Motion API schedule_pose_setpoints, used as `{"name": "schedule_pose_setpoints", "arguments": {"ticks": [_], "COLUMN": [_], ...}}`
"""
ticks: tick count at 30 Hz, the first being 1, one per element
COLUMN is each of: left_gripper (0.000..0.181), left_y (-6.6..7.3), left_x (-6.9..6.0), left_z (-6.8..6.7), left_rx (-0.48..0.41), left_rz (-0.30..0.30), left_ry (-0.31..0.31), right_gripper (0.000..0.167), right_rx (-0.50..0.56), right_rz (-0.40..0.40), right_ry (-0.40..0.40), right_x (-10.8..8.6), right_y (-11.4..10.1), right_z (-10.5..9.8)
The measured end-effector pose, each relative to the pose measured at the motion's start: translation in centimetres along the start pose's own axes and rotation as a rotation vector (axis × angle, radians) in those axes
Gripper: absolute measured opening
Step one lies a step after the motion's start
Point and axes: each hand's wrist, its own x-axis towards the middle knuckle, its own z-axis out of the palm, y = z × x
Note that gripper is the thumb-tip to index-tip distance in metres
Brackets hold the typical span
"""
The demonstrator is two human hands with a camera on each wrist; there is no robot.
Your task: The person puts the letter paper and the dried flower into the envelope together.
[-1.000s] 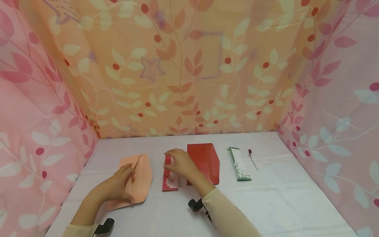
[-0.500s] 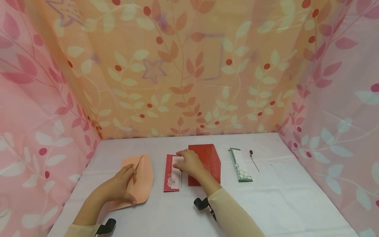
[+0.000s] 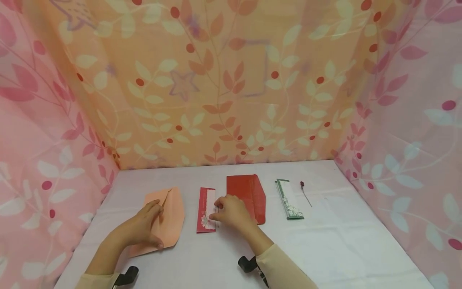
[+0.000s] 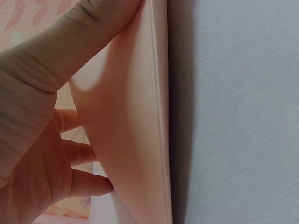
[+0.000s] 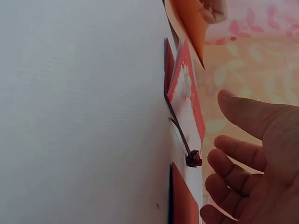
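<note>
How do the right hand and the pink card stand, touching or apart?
Apart. The right wrist view shows patterned curtain in a gap between the right hand and the pink card.

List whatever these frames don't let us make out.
- Head: near-left corner of red envelope, behind right grip.
- Right wrist: rest of red envelope, cut off by bottom edge.
- Head: inside of peach envelope, hidden by its panel and left grip.
- Head: any lettering on green floral card, too small.
</note>
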Motion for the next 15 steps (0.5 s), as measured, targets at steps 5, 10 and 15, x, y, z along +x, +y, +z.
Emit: {"name": "schedule_pose_setpoints", "arguments": {"ticks": [5,10,15], "left_gripper": [0.109,0.109,0.106], "left_y": [0.0,0.0,-0.2], "left_x": [-0.1,0.0,0.1], "left_z": [0.0,0.1,0.3], "left_rx": [-0.008,-0.003,0.007], "left_rz": [-0.001,0.006,0.011], "left_ry": [-0.005,-0.007,0.003], "right_gripper": [0.041,0.042,0.053], "right_rx": [-0.019,-0.069,-0.133], "right_rz": [0.059,0.087,0.094], "right_ry": [-0.004,0.030,0.061], "right_x": [-0.5,-1.0,-1.1], "right_y": [-0.1,-0.2,-0.3], "right_z": [0.9,1.5,2.2]}}
